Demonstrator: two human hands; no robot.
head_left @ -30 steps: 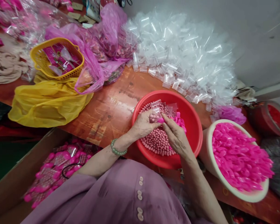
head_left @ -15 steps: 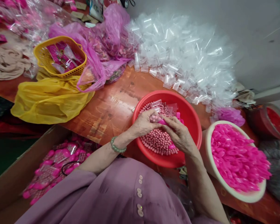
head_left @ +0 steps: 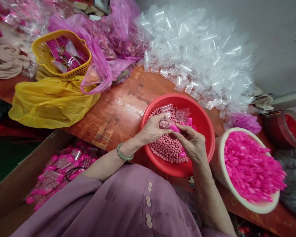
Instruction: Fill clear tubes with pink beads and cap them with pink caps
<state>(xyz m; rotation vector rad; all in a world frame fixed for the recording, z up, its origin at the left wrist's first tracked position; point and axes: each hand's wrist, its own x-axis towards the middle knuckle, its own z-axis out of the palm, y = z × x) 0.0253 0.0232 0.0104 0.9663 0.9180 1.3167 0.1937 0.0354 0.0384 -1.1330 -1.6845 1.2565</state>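
Over the red basin (head_left: 210, 144), my left hand (head_left: 151, 130) is closed round a small clear plastic container (head_left: 164, 123) with pink beads in it. A bright pink plastic cap (head_left: 174, 128) sits at the container's right end; whether it is fully seated I cannot tell. The thumb and fingers of my right hand (head_left: 195, 143) are pinched on that cap. Below both hands, loose pink beads (head_left: 166, 151) cover the basin's bottom. A few clear containers (head_left: 184, 113) and several pink caps lie among the beads.
Behind the basin rises a large heap of clear containers (head_left: 194, 56). A white bucket (head_left: 223, 164) heaped with pink plastic parts (head_left: 251, 168) stands at right. At left are a yellow basket (head_left: 40, 59), a yellow bag (head_left: 51, 105) and a box of filled pink-capped containers (head_left: 61, 168).
My right hand has shifted slightly right and its fingers have opened out a little, showing more of the pink cap. My left hand still holds the container. The view has tilted slightly.
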